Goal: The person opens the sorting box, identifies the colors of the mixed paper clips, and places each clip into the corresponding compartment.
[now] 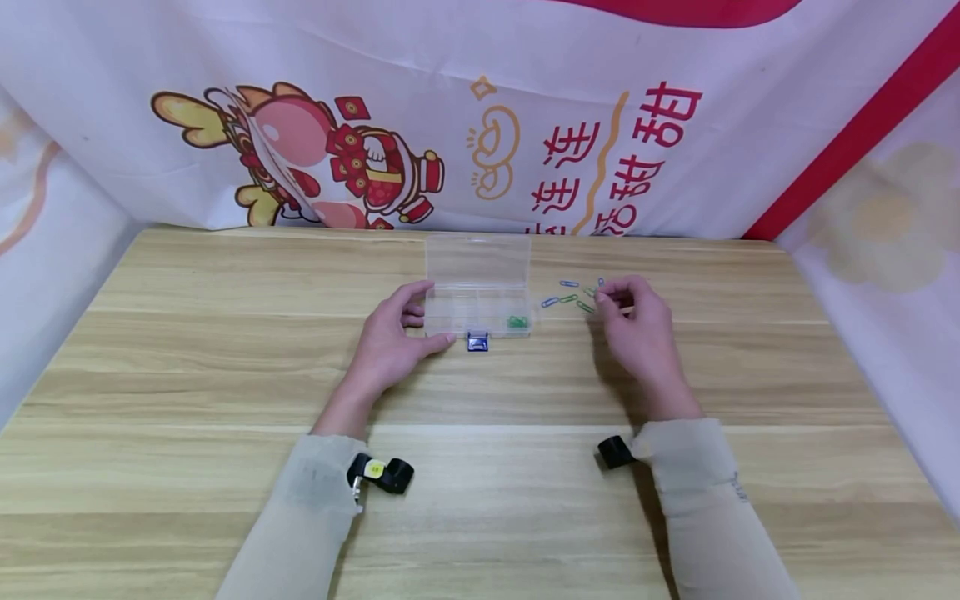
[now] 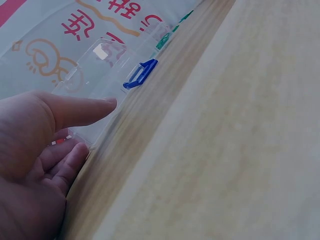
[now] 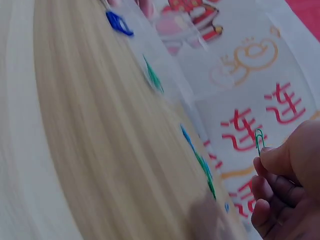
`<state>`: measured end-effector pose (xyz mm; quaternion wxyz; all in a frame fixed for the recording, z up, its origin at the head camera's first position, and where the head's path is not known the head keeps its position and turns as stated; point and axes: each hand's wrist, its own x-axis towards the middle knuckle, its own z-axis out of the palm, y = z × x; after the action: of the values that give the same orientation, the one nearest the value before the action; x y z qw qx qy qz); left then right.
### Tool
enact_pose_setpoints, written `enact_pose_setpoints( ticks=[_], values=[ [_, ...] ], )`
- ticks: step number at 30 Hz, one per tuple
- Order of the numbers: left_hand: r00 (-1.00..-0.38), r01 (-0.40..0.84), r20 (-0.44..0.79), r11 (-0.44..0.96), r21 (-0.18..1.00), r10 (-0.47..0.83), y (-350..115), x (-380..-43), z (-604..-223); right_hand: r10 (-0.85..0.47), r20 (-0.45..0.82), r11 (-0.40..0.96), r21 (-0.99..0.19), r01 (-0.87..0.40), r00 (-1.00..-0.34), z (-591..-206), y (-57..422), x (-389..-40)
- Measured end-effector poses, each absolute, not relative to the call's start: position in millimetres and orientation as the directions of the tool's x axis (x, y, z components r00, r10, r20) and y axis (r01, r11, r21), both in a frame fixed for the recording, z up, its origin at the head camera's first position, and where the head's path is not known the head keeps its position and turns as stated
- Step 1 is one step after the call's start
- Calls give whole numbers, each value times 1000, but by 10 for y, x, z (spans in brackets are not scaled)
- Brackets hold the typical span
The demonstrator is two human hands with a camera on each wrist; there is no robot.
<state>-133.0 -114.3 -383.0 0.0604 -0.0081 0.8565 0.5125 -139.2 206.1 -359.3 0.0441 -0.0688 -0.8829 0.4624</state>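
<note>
One clear plastic box (image 1: 477,296) sat open on the wooden table (image 1: 187,367), lid tipped back toward the printed backdrop (image 1: 480,125), with one blue latch (image 1: 477,341) at its front edge. Green paper clips (image 1: 516,321) lay in its front right compartment; I could not count those. Loose clips (image 1: 567,297) lay scattered on the table just right of the box, about five or six, blue and green; your fingers hid some, so the count is rough.

Your left hand (image 1: 393,333) rested against the box's left end, thumb (image 2: 82,111) straight along the front wall and touching it, the other fingers loosely bent at the side wall. It steadied the box and did not curl round it.

Your right hand (image 1: 637,329) was by the loose clips, thumb and forefinger closed together on one green paper clip (image 3: 259,140), which stood up out of the pinch. The remaining fingers were curled under. In the head view that clip was too small to pick out from the ones on the table.

Two wrist cameras, one on each sleeve. The left wrist view cut off most of the box and blurred the compartments. The right wrist view was smeared; the table clips (image 3: 202,165) showed only as blue and green streaks, and the box was hard to make out.
</note>
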Motion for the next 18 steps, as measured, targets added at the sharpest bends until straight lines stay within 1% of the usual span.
enact_pose_setpoints(
  ticks=[8, 12, 18],
  values=[
    [-993, -77, -112, 473, 877, 47, -1153, -1325, -3837, 30, -9, 554, -832, 24, -1000, -3649, 1698, -1352],
    [-993, -73, -110, 474, 878, 51, -1153, -1328, -3844, 6, -21, 551, -834, 21, -1000, -3686, 1566, -1322],
    [-993, -71, -108, 475, 877, 50, -1152, -1327, -3838, -8, -2, 552, -834, -3, -1000, -3707, 1473, -1302]
  ],
)
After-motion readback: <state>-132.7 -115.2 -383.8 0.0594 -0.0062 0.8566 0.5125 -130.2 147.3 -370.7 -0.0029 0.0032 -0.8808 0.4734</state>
